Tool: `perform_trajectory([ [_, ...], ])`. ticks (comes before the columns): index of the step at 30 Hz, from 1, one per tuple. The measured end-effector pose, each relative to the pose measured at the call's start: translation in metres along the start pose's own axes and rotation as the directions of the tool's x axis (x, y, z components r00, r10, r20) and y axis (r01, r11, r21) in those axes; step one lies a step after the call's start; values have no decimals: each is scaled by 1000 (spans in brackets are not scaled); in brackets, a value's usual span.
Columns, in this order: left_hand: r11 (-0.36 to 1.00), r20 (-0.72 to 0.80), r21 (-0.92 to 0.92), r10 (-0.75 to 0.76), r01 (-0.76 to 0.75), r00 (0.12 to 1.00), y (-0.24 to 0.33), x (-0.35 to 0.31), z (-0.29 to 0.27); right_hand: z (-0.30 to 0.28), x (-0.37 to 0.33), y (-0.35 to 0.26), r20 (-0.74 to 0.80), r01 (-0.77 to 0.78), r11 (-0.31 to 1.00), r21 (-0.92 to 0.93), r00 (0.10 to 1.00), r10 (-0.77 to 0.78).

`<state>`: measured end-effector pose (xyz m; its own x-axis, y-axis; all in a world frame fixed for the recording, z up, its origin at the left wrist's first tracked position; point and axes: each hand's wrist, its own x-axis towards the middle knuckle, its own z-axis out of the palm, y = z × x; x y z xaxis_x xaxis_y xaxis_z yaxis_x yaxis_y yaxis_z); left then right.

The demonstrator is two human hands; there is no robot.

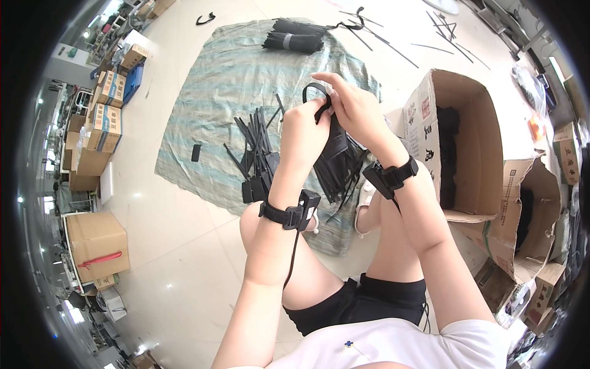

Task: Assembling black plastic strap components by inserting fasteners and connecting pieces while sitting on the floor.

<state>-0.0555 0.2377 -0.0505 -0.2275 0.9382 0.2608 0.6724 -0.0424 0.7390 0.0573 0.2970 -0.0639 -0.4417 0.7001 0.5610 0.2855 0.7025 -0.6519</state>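
A black strap [305, 93] is bent into a loop in front of me. My left hand [304, 130] pinches it from the left, with a dark end showing beside the fingertips. My right hand [355, 111] closes on the same strap from the right, its index finger reaching over the top; part of the grip is hidden. Below my hands, a pile of flat black strips [337, 166] lies between my feet. Left of it sits another pile of black strips with wider rectangular ends [261, 163].
A striped green-grey cloth [196, 80] covers the floor, with a banded bundle of black strips [294, 40] at its far edge. One small black rectangle [196, 152] lies leftward. Open cardboard boxes [473, 117] stand at right; a closed carton [95, 243] is at left.
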Motion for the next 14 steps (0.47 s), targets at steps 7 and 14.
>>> perform_trajectory([
  [7,998,36,-21,-54,54,998,2,3,0,-4,4,-2,75,-111,992,55,991,107],
  [14,999,33,30,16,-17,999,-2,2,3,4,6,0,187,-285,955,-87,937,297],
])
